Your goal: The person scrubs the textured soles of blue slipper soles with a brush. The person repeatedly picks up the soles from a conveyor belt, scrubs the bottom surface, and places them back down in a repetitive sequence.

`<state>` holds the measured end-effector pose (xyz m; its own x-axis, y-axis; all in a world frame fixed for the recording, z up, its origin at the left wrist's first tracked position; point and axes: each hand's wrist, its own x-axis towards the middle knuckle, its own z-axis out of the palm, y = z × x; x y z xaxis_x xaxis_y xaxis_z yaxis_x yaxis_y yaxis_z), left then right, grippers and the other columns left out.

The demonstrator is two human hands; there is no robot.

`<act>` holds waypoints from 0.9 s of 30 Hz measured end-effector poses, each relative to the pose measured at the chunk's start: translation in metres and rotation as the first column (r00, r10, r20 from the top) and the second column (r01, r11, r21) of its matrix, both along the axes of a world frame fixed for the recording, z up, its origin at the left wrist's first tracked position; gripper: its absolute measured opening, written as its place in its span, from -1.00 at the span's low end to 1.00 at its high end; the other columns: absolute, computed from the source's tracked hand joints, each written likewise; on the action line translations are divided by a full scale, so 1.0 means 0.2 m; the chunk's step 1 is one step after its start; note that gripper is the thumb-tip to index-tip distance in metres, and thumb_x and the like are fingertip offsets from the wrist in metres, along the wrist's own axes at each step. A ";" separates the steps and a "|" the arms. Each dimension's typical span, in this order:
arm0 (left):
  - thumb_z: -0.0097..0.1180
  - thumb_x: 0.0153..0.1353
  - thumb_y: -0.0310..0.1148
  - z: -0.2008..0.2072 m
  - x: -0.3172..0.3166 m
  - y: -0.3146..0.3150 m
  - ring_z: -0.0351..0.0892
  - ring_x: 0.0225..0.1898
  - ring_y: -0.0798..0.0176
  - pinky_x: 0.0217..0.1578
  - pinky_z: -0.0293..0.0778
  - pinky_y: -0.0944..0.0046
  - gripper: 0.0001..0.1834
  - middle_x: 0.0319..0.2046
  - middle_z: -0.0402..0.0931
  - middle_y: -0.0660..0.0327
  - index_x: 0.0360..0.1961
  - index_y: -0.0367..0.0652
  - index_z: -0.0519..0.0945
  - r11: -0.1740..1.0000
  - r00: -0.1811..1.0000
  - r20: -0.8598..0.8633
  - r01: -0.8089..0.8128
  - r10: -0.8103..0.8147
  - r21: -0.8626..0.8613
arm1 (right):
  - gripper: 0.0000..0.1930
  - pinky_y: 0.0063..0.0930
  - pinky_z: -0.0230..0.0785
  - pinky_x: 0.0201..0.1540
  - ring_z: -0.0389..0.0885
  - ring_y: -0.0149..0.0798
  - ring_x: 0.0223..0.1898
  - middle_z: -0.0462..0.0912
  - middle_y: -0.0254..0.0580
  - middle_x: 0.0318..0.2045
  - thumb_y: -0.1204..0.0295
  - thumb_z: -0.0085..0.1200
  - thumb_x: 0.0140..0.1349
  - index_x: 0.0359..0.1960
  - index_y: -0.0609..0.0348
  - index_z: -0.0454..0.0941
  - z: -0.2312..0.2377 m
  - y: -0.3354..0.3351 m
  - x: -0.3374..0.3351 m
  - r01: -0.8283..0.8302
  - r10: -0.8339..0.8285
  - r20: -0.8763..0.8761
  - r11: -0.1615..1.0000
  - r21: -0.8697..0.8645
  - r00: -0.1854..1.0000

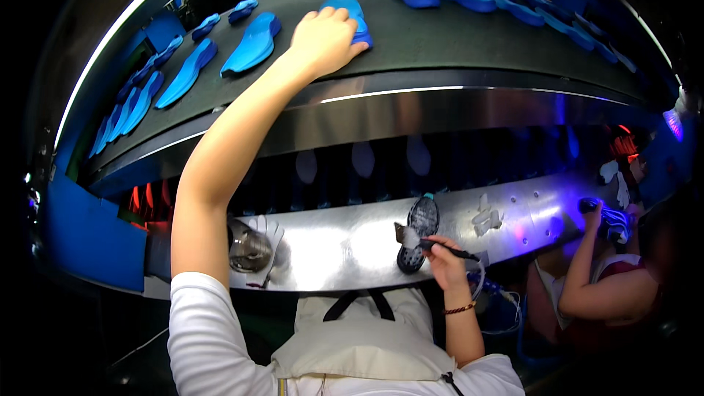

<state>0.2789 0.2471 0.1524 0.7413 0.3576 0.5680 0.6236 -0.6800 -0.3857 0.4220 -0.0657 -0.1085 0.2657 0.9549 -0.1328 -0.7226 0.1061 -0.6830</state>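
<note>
My left hand (325, 35) reaches far out over the dark belt. Its fingers curl over a blue shoe sole (346, 7), with the thumb at the near end. Low in front of me, my right hand (445, 260) is closed around a brush (446, 248) with a black handle and a pale, dark-tipped head; a thin tube trails from its rear. Just beneath the brush head, a black, patterned shoe sole (423, 218) lies lengthwise on the metal shelf (330, 238), partly covered by the brush.
Several blue soles (251, 42) lie along the belt (425, 37). A rounded, shiny container (249, 246) and a white glove (273, 233) sit at the shelf's left end. On the right, a person (605, 286) holds a dark, striped item. The belt's metal edge (411, 114) stands above the shelf.
</note>
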 end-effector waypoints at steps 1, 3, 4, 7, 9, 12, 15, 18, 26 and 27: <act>0.10 0.01 -0.11 -0.01 -0.06 -0.08 0.40 -0.18 0.09 -0.18 0.31 0.15 -0.65 -0.33 0.44 0.12 -0.45 -0.25 0.50 0.986 0.994 0.108 0.046 -0.029 -0.163 | -0.80 -0.47 0.36 -0.13 0.53 -0.26 -0.25 0.55 -0.06 -0.28 0.59 -0.03 0.05 -0.25 0.34 0.45 -0.01 -0.02 0.02 0.038 -0.038 0.010 0.999 0.006 0.999; 0.18 -0.05 -0.13 -0.09 -0.28 -0.18 0.39 -0.14 0.10 -0.11 0.30 0.23 -0.65 -0.26 0.45 0.08 -0.46 -0.25 0.51 0.930 0.828 0.504 0.347 -0.245 -0.118 | -0.81 -0.43 0.34 -0.08 0.52 -0.23 -0.23 0.54 -0.06 -0.28 0.59 -0.04 0.04 -0.26 0.33 0.44 0.00 -0.05 0.05 0.060 -0.061 0.004 0.998 0.015 0.998; 0.17 -0.01 -0.16 -0.12 -0.37 -0.27 0.38 -0.11 0.13 -0.06 0.25 0.25 -0.67 -0.21 0.44 0.06 -0.46 -0.26 0.50 0.898 0.695 0.685 0.418 -0.218 -0.138 | -0.80 -0.40 0.33 -0.06 0.50 -0.22 -0.20 0.53 -0.05 -0.28 0.59 -0.05 0.04 -0.25 0.33 0.43 0.01 -0.06 0.06 0.060 -0.060 0.001 0.997 0.041 0.998; -0.20 0.19 -0.22 -0.31 -0.47 -0.55 0.30 -0.07 0.29 -0.03 0.21 0.32 -0.68 -0.12 0.32 0.10 -0.22 -0.28 0.40 0.722 -0.200 0.976 0.687 0.085 0.078 | -0.81 -0.38 0.32 -0.04 0.50 -0.22 -0.19 0.53 -0.05 -0.27 0.59 -0.05 0.04 -0.26 0.32 0.43 0.08 -0.05 0.06 0.041 -0.041 0.009 0.997 0.059 0.999; -0.11 0.11 -0.27 -0.40 -0.52 -0.64 0.37 -0.09 0.24 0.01 0.26 0.24 -0.58 -0.13 0.36 0.09 -0.04 -0.30 0.31 0.493 -0.205 0.896 0.870 0.395 -0.018 | -0.79 -0.38 0.32 -0.03 0.50 -0.21 -0.19 0.53 -0.04 -0.25 0.59 -0.06 0.05 -0.23 0.33 0.43 0.11 -0.02 0.08 0.040 -0.043 0.034 0.996 0.076 0.998; 0.03 -0.01 -0.24 -0.66 -0.68 -0.69 0.44 -0.11 0.12 -0.07 0.38 0.14 -0.42 -0.10 0.37 -0.01 0.02 -0.33 0.26 -0.186 0.180 0.735 0.980 0.654 -0.075 | -0.73 -0.38 0.32 -0.03 0.50 -0.20 -0.18 0.52 -0.02 -0.23 0.60 -0.07 0.05 -0.15 0.34 0.42 0.21 0.00 0.04 0.095 -0.102 0.025 0.978 0.184 0.994; 0.11 -0.04 -0.11 -0.97 -0.70 -0.91 0.43 -0.08 0.01 -0.04 0.36 0.09 -0.27 -0.07 0.35 -0.08 0.10 -0.34 0.19 -0.390 0.134 0.691 0.892 0.710 0.228 | -0.72 -0.35 0.35 -0.03 0.50 -0.15 -0.15 0.52 0.03 -0.21 0.60 -0.07 0.04 -0.15 0.32 0.42 0.24 -0.04 0.03 0.112 -0.110 -0.023 0.950 0.290 0.994; 0.03 0.03 0.03 -1.13 -0.60 -1.10 0.37 -0.01 -0.05 0.01 0.30 0.02 -0.20 0.00 0.29 -0.11 0.17 -0.25 0.11 -0.676 0.487 0.481 0.617 0.730 0.402 | -0.74 -0.31 0.32 0.01 0.49 -0.13 -0.12 0.52 0.05 -0.19 0.57 -0.07 0.05 -0.17 0.31 0.43 0.26 -0.05 -0.01 0.057 -0.057 -0.011 0.936 0.346 0.998; -0.44 -0.02 0.44 -1.24 -0.46 -1.22 0.37 -0.02 -0.05 0.01 0.28 -0.07 -0.03 -0.02 0.31 -0.11 0.19 -0.16 0.10 -0.508 0.337 0.425 0.762 0.840 0.401 | -0.81 -0.42 0.31 -0.06 0.52 -0.24 -0.21 0.55 0.04 -0.25 0.59 -0.03 0.03 -0.27 0.38 0.46 0.25 0.11 -0.25 -0.206 0.167 0.379 0.977 0.063 0.910; -0.57 -0.05 0.47 -1.22 -0.45 -1.23 0.38 -0.03 -0.04 0.00 0.29 -0.07 0.00 -0.03 0.32 -0.11 0.18 -0.15 0.12 -0.523 0.343 0.433 0.743 0.834 0.418 | -0.83 -0.45 0.32 -0.09 0.52 -0.28 -0.24 0.56 0.01 -0.26 0.60 -0.02 0.04 -0.30 0.37 0.48 0.25 0.14 -0.26 -0.192 0.170 0.310 0.981 0.039 0.935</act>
